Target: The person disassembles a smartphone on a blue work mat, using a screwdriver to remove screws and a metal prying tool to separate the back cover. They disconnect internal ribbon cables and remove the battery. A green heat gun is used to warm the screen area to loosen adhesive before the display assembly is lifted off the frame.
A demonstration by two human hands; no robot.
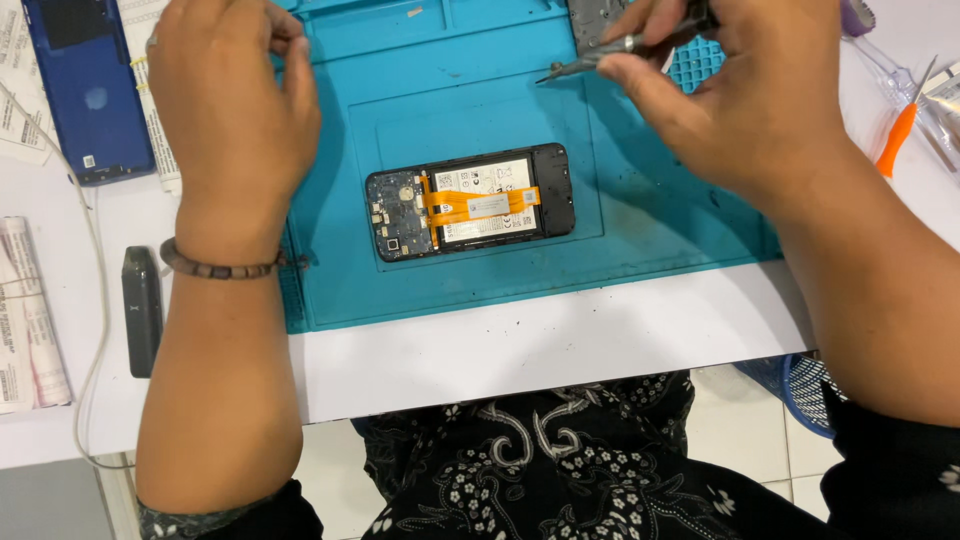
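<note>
One phone [470, 202] lies opened, back cover off, at the middle of the blue mat [640, 210] on the bench [520, 350]; board, battery and orange flex are exposed and appear still seated. One blue back cover [88, 90] sits at far left. The right hand [745, 95] pinches one fine screwdriver [590, 60] above the phone. The left hand [232, 105] hovers, fingers curled; whether it holds anything, I cannot tell. One orange tool [898, 135] lies far right.
</note>
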